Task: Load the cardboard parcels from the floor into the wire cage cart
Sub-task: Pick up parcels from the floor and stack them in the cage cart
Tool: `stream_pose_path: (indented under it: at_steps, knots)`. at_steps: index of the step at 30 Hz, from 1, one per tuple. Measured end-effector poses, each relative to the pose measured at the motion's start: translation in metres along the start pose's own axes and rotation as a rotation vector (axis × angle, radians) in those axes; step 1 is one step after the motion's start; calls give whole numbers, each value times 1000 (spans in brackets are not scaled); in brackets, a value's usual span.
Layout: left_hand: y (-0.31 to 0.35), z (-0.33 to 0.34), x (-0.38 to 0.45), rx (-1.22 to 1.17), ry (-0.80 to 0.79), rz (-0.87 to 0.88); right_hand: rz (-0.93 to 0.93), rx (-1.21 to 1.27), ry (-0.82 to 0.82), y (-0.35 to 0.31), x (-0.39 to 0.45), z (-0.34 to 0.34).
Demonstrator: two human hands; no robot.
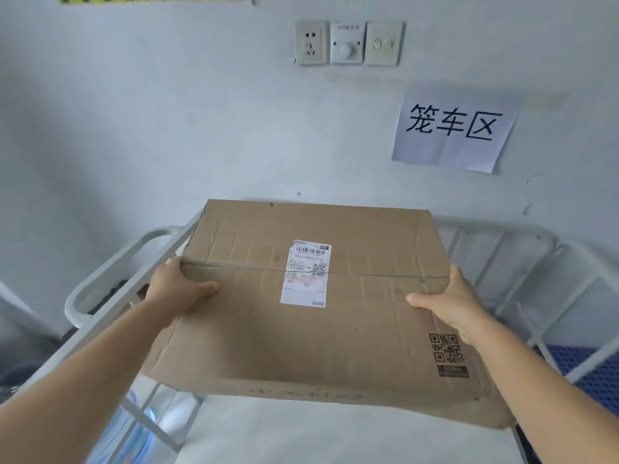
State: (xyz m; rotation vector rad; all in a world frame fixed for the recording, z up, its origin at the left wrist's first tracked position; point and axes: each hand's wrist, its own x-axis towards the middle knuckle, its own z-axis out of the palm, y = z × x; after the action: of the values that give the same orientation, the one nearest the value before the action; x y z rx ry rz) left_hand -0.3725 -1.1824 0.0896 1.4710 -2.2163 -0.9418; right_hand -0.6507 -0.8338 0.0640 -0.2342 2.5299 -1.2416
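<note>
A large brown cardboard parcel (335, 323) with a white shipping label and a printed QR code is held in the air over the wire cage cart (522, 262). My left hand (177, 289) grips its left edge, thumb lying on the top face. My right hand (452, 303) grips the right edge the same way. The cart's pale grey bars show to the left, right and below the parcel; its inside is mostly hidden by the box.
A white wall stands close behind the cart, with a socket and switch panel (348, 43) and a paper sign (452, 128). A blue water bottle (134, 430) sits low at the left. Blue perforated panel (586, 373) at the right.
</note>
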Motion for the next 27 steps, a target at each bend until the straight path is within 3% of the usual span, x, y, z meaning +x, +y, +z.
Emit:
stream_pose_path:
  at_steps: [27]
  knots:
    - [-152,175,194,245,-324,-253,426,-133,-219,116,147,241]
